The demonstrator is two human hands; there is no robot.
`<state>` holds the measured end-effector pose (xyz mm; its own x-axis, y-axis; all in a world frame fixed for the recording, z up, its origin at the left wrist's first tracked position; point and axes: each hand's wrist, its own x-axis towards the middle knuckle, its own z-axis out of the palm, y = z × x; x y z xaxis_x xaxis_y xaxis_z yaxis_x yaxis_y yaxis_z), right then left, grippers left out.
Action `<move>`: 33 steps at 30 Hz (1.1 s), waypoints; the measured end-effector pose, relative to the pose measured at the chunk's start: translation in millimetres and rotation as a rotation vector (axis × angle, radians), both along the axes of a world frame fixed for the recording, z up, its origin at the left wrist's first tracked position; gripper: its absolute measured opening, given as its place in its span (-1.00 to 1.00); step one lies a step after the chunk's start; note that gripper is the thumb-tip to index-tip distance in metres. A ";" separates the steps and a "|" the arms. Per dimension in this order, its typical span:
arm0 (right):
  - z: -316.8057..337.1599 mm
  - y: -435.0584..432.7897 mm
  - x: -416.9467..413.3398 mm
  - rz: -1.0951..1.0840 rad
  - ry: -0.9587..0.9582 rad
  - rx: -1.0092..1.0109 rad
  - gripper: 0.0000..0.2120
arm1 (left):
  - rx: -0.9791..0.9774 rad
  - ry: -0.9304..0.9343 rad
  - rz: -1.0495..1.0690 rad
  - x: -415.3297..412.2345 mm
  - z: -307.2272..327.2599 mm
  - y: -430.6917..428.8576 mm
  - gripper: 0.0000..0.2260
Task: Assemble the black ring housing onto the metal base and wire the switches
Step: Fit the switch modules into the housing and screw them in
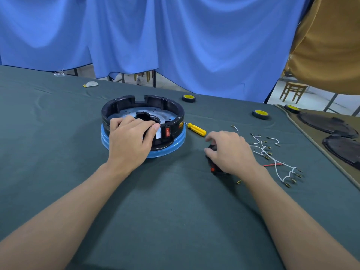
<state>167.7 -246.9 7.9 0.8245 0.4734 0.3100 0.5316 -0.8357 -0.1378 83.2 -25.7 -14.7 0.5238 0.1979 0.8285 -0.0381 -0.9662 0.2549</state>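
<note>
The black ring housing (171, 109) sits on the metal base (136, 115), which rests on a blue ring (175, 145) left of centre. A red rocker switch (167, 132) is set in the housing's near wall. My left hand (129, 138) grips that near wall, fingers inside, thumb beside the switch. My right hand (229, 152) lies to the right on the cloth, its fingers curled over a loose black switch (213, 166) with a red part. White wires with brass terminals (272, 154) and a short red wire (272, 165) lie just right of that hand.
A yellow-handled screwdriver (196, 129) lies between the housing and my right hand. Two black-and-yellow wheels (188, 98) (260, 114) stand at the far table edge, a third one (291, 108) further right. Dark plates (329, 125) lie on a brown mat at right. A green cloth (175, 211) covers the table.
</note>
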 end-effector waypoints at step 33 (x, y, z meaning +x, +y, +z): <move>2.0 62.4 -51.7 0.322 0.318 1.074 -0.83 | 0.015 0.086 -0.145 -5.9 4.2 -11.5 -0.63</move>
<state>116.0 -184.4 10.0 0.8270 0.2943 0.4791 0.5116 -0.0407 -0.8582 77.3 -37.2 -10.5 0.6155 0.1032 0.7814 -0.1560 -0.9558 0.2492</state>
